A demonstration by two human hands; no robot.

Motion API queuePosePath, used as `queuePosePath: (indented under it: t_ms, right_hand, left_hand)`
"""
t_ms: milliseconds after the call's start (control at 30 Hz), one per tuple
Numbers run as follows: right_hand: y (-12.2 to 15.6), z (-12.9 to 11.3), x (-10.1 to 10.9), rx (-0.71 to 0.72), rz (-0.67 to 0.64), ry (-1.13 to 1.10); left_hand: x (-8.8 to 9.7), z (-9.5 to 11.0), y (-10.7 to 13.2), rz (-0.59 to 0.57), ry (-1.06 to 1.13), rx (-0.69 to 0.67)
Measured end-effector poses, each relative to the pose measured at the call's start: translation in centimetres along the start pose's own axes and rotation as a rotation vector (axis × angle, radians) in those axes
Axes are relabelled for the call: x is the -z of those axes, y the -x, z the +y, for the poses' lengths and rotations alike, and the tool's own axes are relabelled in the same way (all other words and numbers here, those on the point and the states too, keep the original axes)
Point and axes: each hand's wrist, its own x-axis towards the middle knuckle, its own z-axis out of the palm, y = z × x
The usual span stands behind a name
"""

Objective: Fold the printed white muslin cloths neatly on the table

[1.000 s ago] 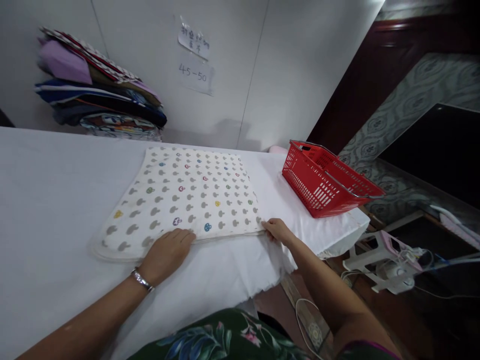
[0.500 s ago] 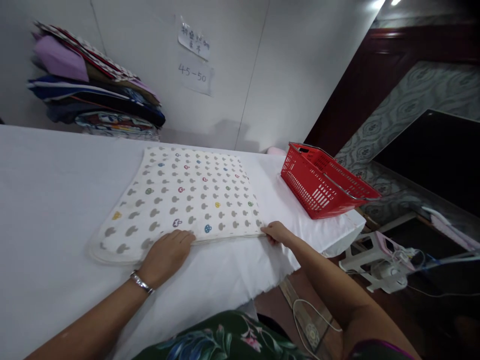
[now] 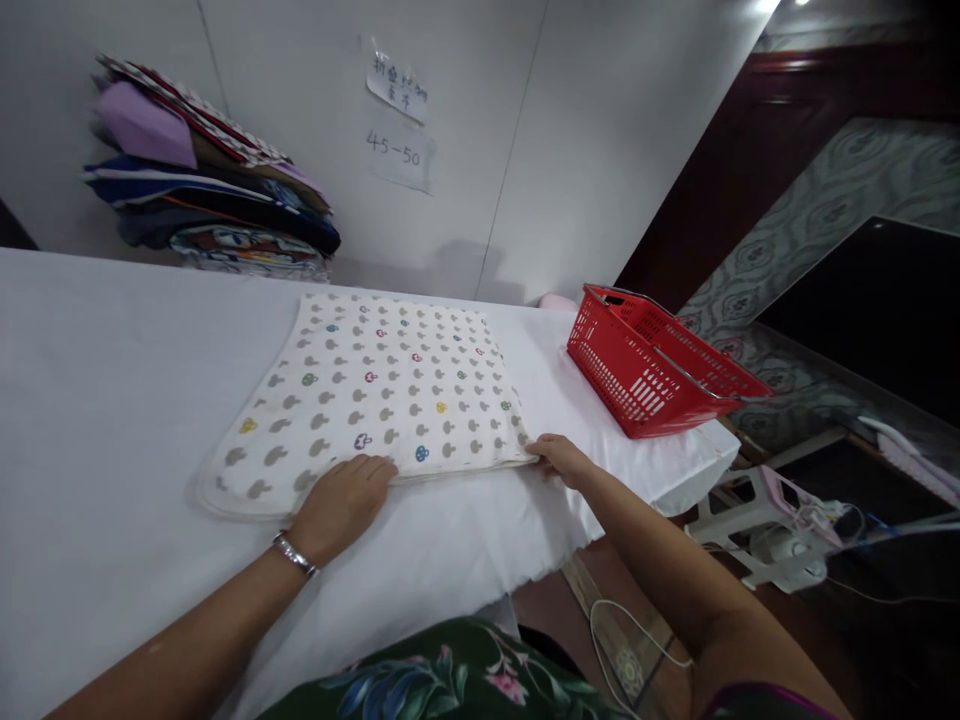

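A folded white cloth printed with grey and a few coloured mushrooms lies flat on the table, its layers showing along the near edge. My left hand, with a silver bracelet on the wrist, rests at the middle of that near edge; its fingers are closed over the edge, and the thumb is hidden. At the near right corner, my right hand pinches the cloth between thumb and fingers, lifting the corner slightly. The cloth's near left corner is rounded and lies loose.
A white-covered table stands against a wall. At its back left is a stack of folded fabrics. A red plastic basket sits near the right end. Beyond that end are a white stool and a dark screen.
The whole view has shifted slightly, so everything sits a little farther right. Both hands keep their places on the cloth's near edge; the right fingers have moved up a touch at the corner.
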Motion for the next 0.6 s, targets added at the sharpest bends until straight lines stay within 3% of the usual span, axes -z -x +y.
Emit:
queuePosePath:
  t_ms: [100, 233, 467, 600]
  right_hand:
    - [-0.2, -0.3, 1.4, 0.025, 0.026, -0.066]
    - [-1.0, 0.7, 3.1, 0.030, 0.101, -0.061]
    - [-1.7, 3.0, 2.9, 0.085, 0.169, 0.039]
    - [-1.8, 3.1, 3.3, 0.091, 0.097, 0.008]
  left_hand:
    - [0.2, 0.9, -0.2, -0.007, 0.022, 0.003]
    - [-0.2, 2.8, -0.6, -0.101, 0.003, -0.067]
    - [-0.2, 3.7, -0.6, -0.181, 0.013, -0.048]
    - [1.1, 4.0, -1.4, -0.238, 0.085, -0.026]
